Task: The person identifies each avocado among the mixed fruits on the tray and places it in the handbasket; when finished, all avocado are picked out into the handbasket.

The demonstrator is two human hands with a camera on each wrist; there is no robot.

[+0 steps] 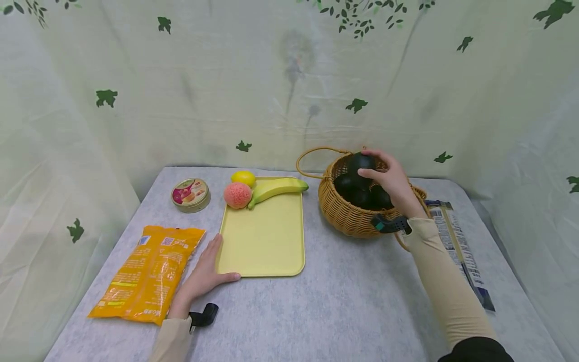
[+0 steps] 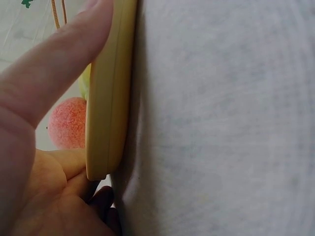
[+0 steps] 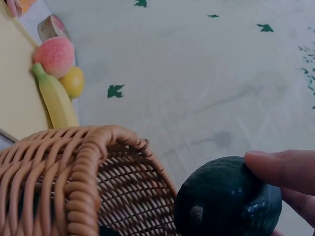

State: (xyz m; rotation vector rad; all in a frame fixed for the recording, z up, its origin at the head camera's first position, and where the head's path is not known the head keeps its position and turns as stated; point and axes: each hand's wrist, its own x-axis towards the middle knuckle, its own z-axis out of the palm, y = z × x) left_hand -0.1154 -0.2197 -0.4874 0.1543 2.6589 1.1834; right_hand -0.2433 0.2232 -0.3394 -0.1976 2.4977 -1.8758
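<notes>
My right hand (image 1: 386,176) pinches a dark green avocado (image 3: 229,196) between thumb and fingers, at the mouth of a wicker basket (image 1: 348,221). Several more dark avocados (image 1: 359,193) lie inside the basket. At the near left corner of a yellow tray (image 1: 267,246), my left hand (image 1: 205,271) rests with fingers along the left side and the thumb on the front rim. A banana (image 1: 278,188) lies across the tray's far end. Beside it, a fuzzy pink peach (image 1: 237,195) sits at the far left corner, with a yellow lemon (image 1: 243,177) behind.
An orange plastic packet (image 1: 147,274) lies left of my left hand. Behind it is a round tin (image 1: 191,195). A flat dark-and-silver packet (image 1: 459,246) lies right of the basket, partly behind my right forearm. A leaf-patterned curtain (image 1: 217,100) hangs behind the table.
</notes>
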